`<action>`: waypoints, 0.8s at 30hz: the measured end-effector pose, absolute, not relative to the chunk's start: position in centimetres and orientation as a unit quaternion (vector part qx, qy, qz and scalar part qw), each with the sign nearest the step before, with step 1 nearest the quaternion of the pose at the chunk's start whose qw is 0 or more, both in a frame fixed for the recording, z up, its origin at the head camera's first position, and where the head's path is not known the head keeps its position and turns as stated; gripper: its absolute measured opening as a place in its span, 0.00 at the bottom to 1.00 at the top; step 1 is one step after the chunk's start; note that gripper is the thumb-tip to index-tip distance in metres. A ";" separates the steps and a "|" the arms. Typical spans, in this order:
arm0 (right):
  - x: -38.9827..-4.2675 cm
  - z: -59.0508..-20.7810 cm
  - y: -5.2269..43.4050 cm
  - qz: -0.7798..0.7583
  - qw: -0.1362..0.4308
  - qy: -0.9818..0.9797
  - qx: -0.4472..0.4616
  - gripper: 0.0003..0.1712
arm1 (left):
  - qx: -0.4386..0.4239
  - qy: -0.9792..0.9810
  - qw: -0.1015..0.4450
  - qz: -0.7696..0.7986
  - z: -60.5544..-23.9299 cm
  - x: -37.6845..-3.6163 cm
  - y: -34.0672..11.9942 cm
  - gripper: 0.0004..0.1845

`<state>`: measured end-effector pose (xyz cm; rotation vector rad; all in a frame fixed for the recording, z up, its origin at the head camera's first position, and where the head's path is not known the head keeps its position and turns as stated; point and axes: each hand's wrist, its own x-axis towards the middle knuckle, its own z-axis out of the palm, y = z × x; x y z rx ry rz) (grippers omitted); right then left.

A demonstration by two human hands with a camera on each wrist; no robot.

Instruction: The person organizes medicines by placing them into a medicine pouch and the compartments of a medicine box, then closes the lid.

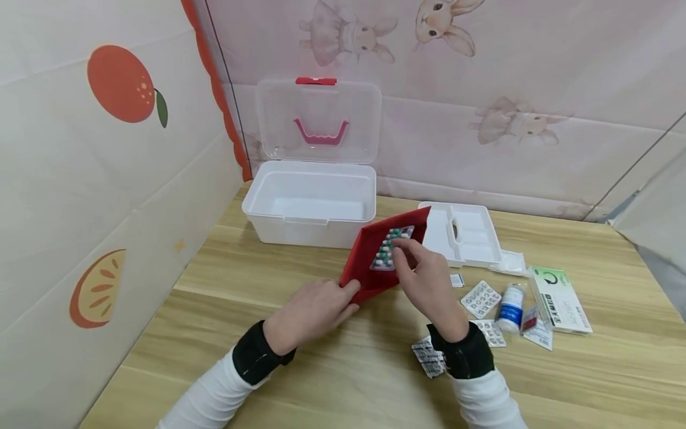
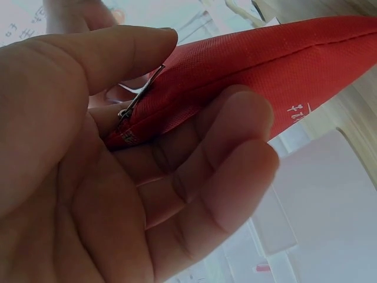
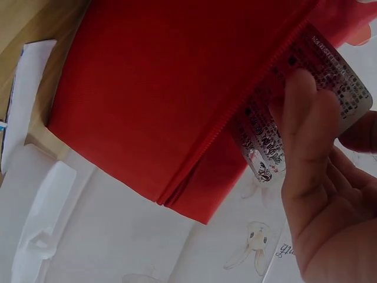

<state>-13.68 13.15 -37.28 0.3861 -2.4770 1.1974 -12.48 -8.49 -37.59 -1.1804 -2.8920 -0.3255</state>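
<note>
A red fabric zip pouch [image 1: 358, 269] is held tilted above the table by my left hand [image 1: 316, 313], which pinches its near left corner between thumb and fingers. Beside that thumb, the left wrist view shows the metal zipper pull [image 2: 141, 94]. My right hand [image 1: 429, 283] pinches a blister pack [image 1: 383, 255] of green and white capsules by its right side. The right wrist view shows the pack's printed silver back [image 3: 347, 88], with its inner part past the zip edge, inside the pouch mouth. The pouch's depths are hidden.
Behind the pouch stands a clear-lidded white box [image 1: 311, 229], lid raised. To its right lies a white compartment tray [image 1: 477, 235]. Blister packs [image 1: 481, 299], a white pill bottle [image 1: 511, 308], a green-white medicine box [image 1: 561, 301] and small packets [image 1: 538, 335] lie around my right forearm.
</note>
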 end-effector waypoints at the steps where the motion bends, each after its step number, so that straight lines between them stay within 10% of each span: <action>1: -13.7 -37.4 13.1 0.423 0.178 -0.878 0.135 0.14 | -0.378 -0.920 0.003 -0.104 -37.6 -12.5 -8.5 0.14; 24: -14.2 -39.2 11.7 0.303 0.196 -0.921 0.149 0.13 | -0.391 -0.915 0.006 -0.099 -37.7 -12.2 -8.4 0.13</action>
